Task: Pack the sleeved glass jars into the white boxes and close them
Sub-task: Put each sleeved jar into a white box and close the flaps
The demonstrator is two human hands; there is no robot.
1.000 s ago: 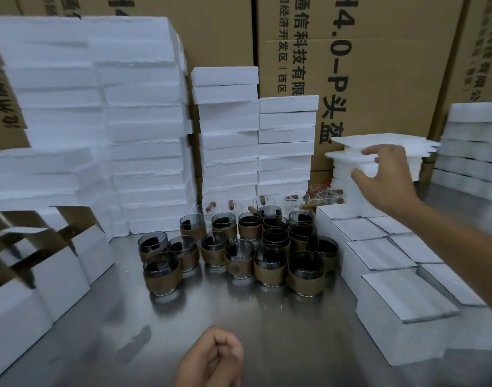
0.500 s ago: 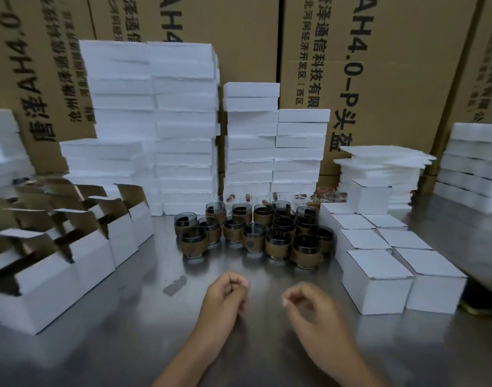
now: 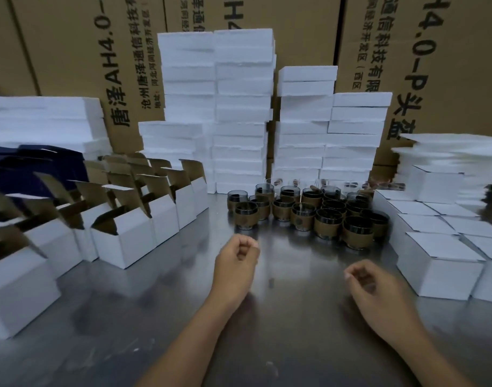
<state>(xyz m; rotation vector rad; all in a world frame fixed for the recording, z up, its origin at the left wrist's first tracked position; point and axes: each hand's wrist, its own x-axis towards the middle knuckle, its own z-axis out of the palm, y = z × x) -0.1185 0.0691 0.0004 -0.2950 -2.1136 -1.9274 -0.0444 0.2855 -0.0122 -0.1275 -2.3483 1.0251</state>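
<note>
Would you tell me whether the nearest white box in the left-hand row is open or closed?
Open. The nearest white box in the left-hand row has its brown-lined lid flap standing up, leaving a dark gap at the top; its inside is not visible.

Shiny metal worktop (image 3: 166, 317) fills lower view, scuffed, reflecting stacks. Brown cardboard cartons (image 3: 72, 51) with black printed Chinese text and "AH4.0-P" wall off background, 10 through 2 o'clock. Tall stacks of white foam slabs (image 3: 243, 107) at 12 o'clock against cartons; lower foam stack (image 3: 44, 121) at 10 o'clock. Pile of thin white foam sheets (image 3: 457, 152) at 2 o'clock. Dark blue object (image 3: 30, 169) at 9 o'clock, identity unclear.
</note>
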